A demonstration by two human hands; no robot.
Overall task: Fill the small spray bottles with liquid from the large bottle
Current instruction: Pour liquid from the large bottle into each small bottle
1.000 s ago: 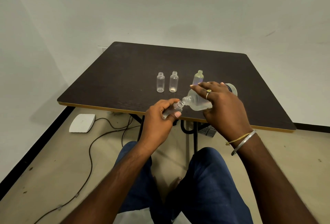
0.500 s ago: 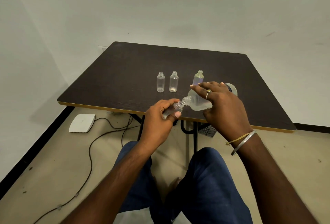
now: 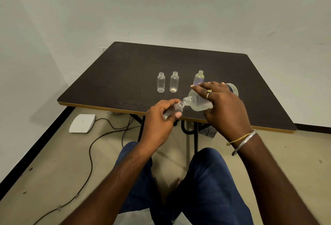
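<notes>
Plastic mouths meet mid-frame: our left hand (image 3: 157,120) grips a small spray bottle (image 3: 177,108), our right hand (image 3: 226,107) clasps the large bottle (image 3: 197,103), seemingly mid-pour. Next we should level off before overflow.

Inventory by count: five bottles in all, one table (image 3: 125,67).
Small bottles, four: left standing bottle (image 3: 161,82), middle standing bottle (image 3: 174,81) and right standing bottle (image 3: 198,78) on the table, plus one held small bottle (image 3: 176,108) in the left hand (image 3: 159,122). Large bottle (image 3: 198,102), one, in the right hand (image 3: 223,106). Hands, two. Worn on the right hand and wrist: one ring (image 3: 208,93), one metal bangle (image 3: 245,142), one thread band (image 3: 238,139). One round object (image 3: 233,88), partly hidden behind the right hand, kind not determinable. On the floor: one white flat pad (image 3: 82,123); dark cable (image 3: 91,154), at least one run, number of separate cables not determinable.
</notes>
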